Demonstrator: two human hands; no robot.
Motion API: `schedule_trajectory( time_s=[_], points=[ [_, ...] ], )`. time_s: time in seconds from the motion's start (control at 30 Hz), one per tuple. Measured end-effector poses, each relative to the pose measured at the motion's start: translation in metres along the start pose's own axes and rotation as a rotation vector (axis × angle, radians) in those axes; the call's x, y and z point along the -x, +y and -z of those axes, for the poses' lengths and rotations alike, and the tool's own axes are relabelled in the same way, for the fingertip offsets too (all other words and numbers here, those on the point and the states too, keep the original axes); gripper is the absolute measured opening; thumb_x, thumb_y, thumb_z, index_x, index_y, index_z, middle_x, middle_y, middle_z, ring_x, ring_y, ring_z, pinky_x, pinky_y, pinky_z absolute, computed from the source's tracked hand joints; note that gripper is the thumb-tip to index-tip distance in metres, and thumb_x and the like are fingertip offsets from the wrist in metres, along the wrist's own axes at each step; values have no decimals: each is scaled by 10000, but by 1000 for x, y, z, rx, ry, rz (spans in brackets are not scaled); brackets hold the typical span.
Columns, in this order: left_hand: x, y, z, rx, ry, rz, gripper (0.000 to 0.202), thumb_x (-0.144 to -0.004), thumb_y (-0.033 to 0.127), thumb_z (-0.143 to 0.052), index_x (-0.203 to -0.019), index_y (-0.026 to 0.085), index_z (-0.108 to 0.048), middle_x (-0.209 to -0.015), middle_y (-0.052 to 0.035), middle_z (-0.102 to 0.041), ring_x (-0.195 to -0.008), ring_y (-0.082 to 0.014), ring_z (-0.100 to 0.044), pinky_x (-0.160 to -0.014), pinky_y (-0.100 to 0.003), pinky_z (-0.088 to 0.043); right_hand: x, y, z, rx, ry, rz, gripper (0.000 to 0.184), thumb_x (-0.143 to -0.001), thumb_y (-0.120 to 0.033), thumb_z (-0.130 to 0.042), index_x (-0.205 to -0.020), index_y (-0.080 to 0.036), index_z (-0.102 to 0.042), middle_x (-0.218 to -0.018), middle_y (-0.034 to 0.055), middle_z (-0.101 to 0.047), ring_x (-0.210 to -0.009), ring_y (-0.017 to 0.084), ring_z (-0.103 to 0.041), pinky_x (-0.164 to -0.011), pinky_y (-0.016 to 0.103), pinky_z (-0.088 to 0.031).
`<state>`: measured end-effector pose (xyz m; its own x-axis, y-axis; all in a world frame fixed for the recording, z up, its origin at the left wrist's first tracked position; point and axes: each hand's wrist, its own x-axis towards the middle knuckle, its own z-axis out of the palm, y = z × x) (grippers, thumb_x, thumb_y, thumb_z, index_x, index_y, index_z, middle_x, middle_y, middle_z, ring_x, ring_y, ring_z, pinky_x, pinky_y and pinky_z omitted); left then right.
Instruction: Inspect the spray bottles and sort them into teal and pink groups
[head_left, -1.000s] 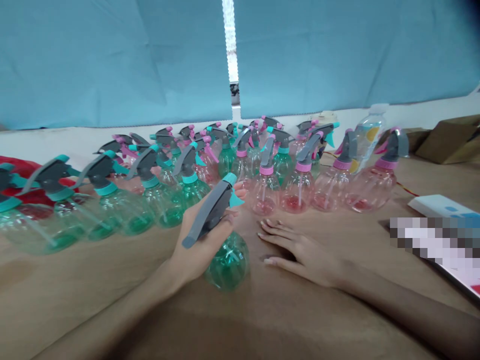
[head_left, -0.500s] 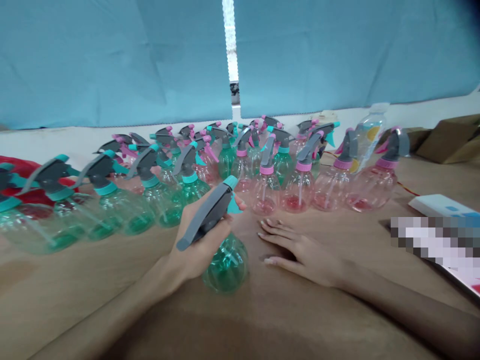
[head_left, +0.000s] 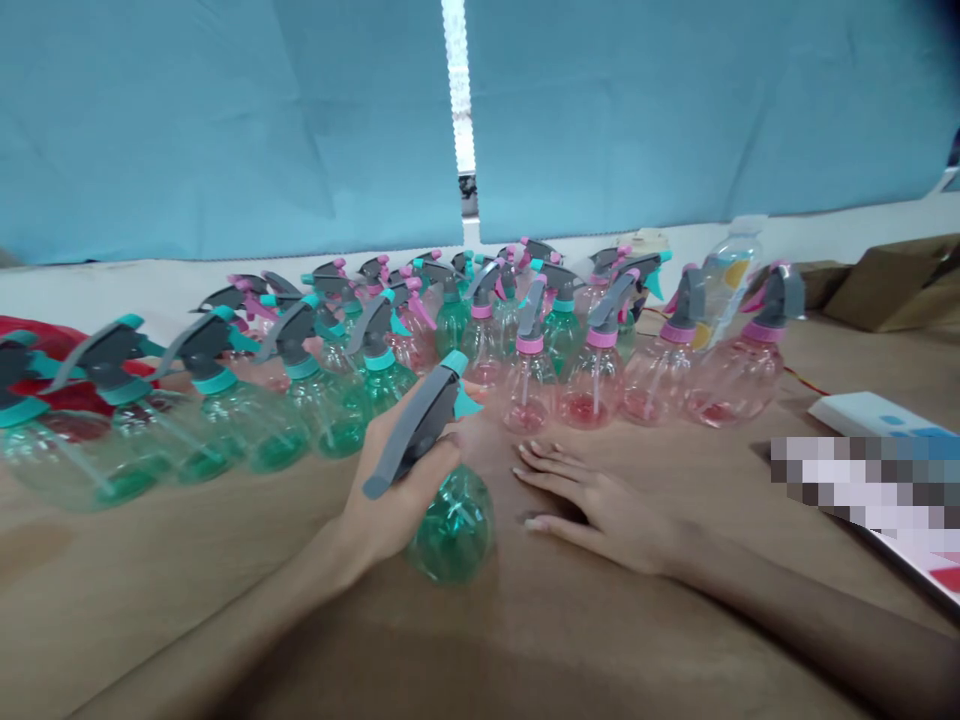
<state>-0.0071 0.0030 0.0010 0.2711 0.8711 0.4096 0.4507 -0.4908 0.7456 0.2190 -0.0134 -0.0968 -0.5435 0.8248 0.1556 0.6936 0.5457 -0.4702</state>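
My left hand (head_left: 397,490) is wrapped round the neck of a green spray bottle (head_left: 454,530) with a grey and teal trigger head. The bottle stands on the wooden table (head_left: 585,640), its nozzle pointing away and a little to the right. Flat on the table to its right lies my right hand (head_left: 600,510), fingers spread and holding nothing. Just beyond it stand pink spray bottles (head_left: 592,390) with grey and pink heads. A slanting row of green spray bottles (head_left: 277,430) runs off to the left.
Behind the front rows, several more pink and green spray bottles crowd together. At the right are a clear plastic bottle (head_left: 731,280), a brown cardboard box (head_left: 892,285), a white and blue box (head_left: 877,412) and a pixelated flat object (head_left: 862,490). Red material (head_left: 52,350) lies at the far left.
The view has shifted slightly. My left hand keeps its hold on the green spray bottle, whose head is turned a little differently. My right hand stays flat on the table.
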Motion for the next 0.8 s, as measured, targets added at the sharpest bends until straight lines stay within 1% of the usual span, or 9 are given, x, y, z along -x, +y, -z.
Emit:
schedule_trajectory(
  time_s=[0.07,0.17,0.23,0.3,0.4,0.5,0.6,0.7,0.8],
  points=[
    [1,1,-1,-13,-1,17,187,-777,259,-530,-934,279,-631,-566,45,-513,-488,-151,-471,-468,-280,-384,0,0,0,6,6,4,631,-877,-579,-421,-1404,-240,-350,-1466,46,-341,-1367,231,-248,-1117,456,-233],
    [2,1,-2,-30,14,44,146,-805,286,-544,-928,269,-622,-606,40,-543,-536,-151,-510,-497,-275,-405,0,0,0,27,2,13,632,-883,-582,-402,-1402,-225,-356,-1470,52,-331,-1371,226,-236,-1117,450,-234],
    [2,2,-3,-16,16,46,150,-828,321,-539,-942,256,-612,-635,33,-561,-580,-156,-535,-537,-280,-430,-1,-1,0,46,-2,17,633,-887,-583,-389,-1394,-204,-375,-1469,66,-332,-1371,228,-235,-1118,448,-230],
    [2,2,-4,7,10,50,198,-846,354,-528,-1004,257,-598,-683,28,-585,-627,-159,-555,-591,-286,-451,-1,-2,0,60,-5,22,634,-888,-582,-387,-1383,-186,-398,-1462,85,-342,-1369,237,-241,-1117,457,-224],
    [2,0,-7,51,11,46,242,-864,375,-519,-1073,269,-580,-750,25,-606,-696,-157,-566,-679,-289,-467,0,-8,2,37,11,27,620,-881,-569,-422,-1378,-198,-407,-1447,87,-376,-1345,249,-303,-1094,468,-273],
    [1,-4,-12,108,26,10,212,-871,378,-522,-1019,244,-595,-753,16,-602,-737,-162,-564,-740,-302,-473,2,-23,7,-28,57,12,604,-867,-550,-472,-1369,-219,-409,-1418,72,-432,-1284,251,-412,-1041,456,-364],
    [-1,-6,-17,130,51,-19,195,-869,361,-534,-987,220,-597,-799,3,-619,-800,-171,-575,-785,-316,-472,3,-43,13,-73,120,-15,626,-836,-561,-517,-1345,-210,-419,-1372,84,-491,-1217,260,-488,-994,458,-413],
    [-3,-5,-23,142,72,-59,213,-869,348,-535,-1026,214,-589,-916,-16,-646,-914,-181,-588,-844,-325,-460,0,-62,17,-78,174,-42,671,-798,-589,-551,-1331,-205,-411,-1329,95,-528,-1174,275,-519,-939,464,-451],
    [-5,-2,-27,171,49,-88,257,-868,348,-543,-1091,222,-561,-1063,-33,-640,-991,-179,-590,-885,-322,-450,-5,-74,16,-61,234,-65,712,-763,-616,-573,-1314,-195,-408,-1295,116,-545,-1129,295,-545,-882,471,-477]
  ],
)
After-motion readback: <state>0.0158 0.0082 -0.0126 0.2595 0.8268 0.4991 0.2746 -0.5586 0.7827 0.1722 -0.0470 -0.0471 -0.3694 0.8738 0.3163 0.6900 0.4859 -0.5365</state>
